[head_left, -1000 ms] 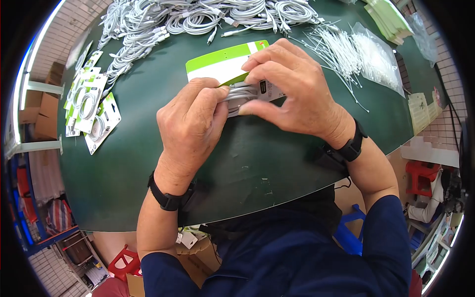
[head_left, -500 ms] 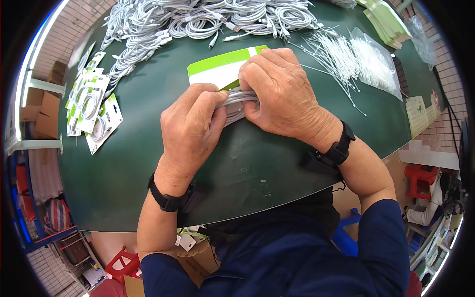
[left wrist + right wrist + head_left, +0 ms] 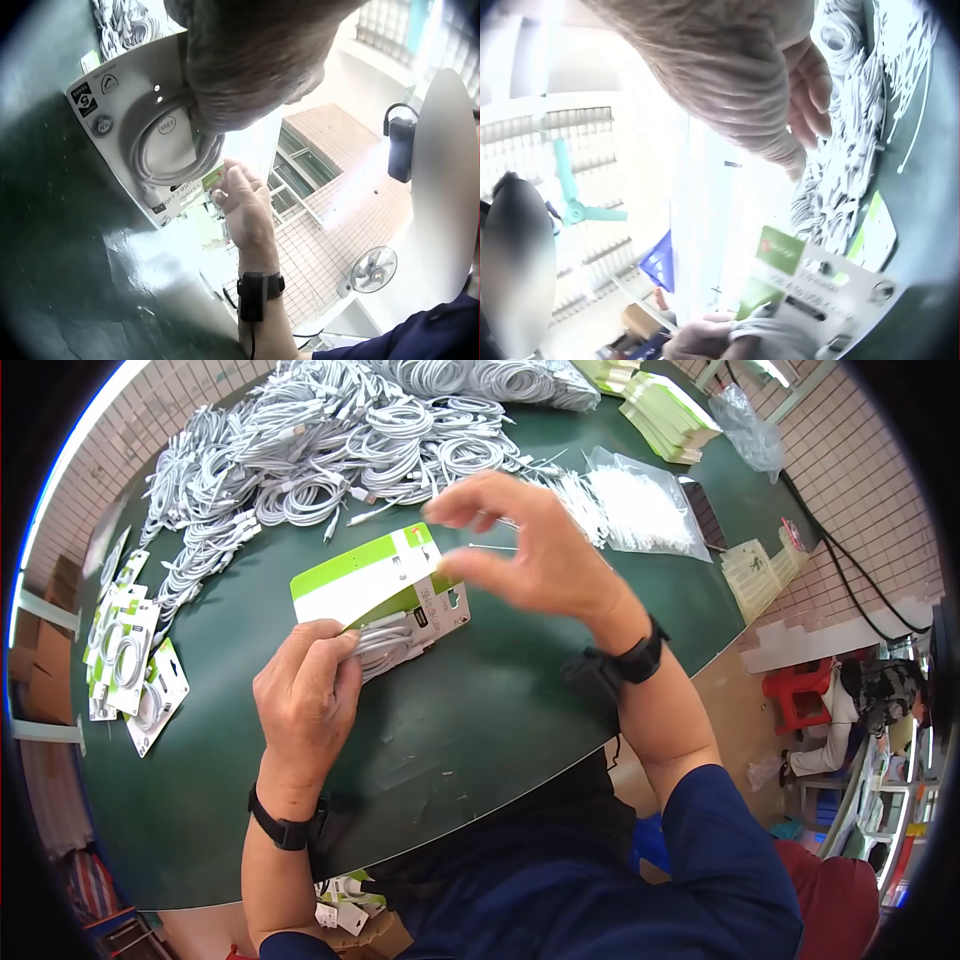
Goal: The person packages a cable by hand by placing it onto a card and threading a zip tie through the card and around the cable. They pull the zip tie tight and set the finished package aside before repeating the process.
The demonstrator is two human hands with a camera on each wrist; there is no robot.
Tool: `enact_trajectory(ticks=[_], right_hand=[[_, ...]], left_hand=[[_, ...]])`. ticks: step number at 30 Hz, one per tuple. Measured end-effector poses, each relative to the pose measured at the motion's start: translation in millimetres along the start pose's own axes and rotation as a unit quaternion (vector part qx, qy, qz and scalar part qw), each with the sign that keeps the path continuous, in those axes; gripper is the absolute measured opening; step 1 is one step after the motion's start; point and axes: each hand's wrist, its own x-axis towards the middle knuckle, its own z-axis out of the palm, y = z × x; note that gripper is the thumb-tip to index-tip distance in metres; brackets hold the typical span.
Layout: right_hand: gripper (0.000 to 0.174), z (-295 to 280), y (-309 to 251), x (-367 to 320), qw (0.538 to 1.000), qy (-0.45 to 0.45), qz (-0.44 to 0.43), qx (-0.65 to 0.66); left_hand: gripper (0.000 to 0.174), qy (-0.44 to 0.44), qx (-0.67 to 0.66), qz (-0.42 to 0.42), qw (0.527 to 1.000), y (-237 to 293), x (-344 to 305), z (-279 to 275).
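Note:
The left hand pinches a coiled white cable against a green and white card near the middle of the table. In the left wrist view the coil lies on the printed card face. Another green and white card lies just beyond the held one. The right hand is raised over the right end of the cards, thumb and fingers spread apart, holding nothing; the right wrist view shows the same hand above the held card.
A large heap of grey-white cables covers the table's far side. White zip ties and a clear bag lie at the right, with stacked cards behind. Packed cable cards lie at the left, near the edge.
The right hand has let go of the cable coil and lifted away, its fingers spreading. The left hand still grips the coil and card. The head view has shifted, showing more of the cable heap.

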Motion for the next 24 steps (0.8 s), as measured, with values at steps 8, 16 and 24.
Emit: enact_trajectory(ticks=[8,16,24], right_hand=[[0.030,-26.4,67.6,-12.7,0.916,-0.149,0.238,-0.288],[0.014,4.8,62.3,-14.8,0.907,-0.200,0.163,-0.333],[0.016,1.8,49.6,-10.5,0.983,-0.079,0.133,-0.103]], left_hand=[[0.027,0.005,-0.009,0.008,1.000,-2.0,-1.0,-1.0],[0.027,-0.018,-0.021,0.026,0.999,0.0,-3.1,-1.4],[0.029,-0.025,-0.022,0.056,0.998,7.9,0.3,3.1]])
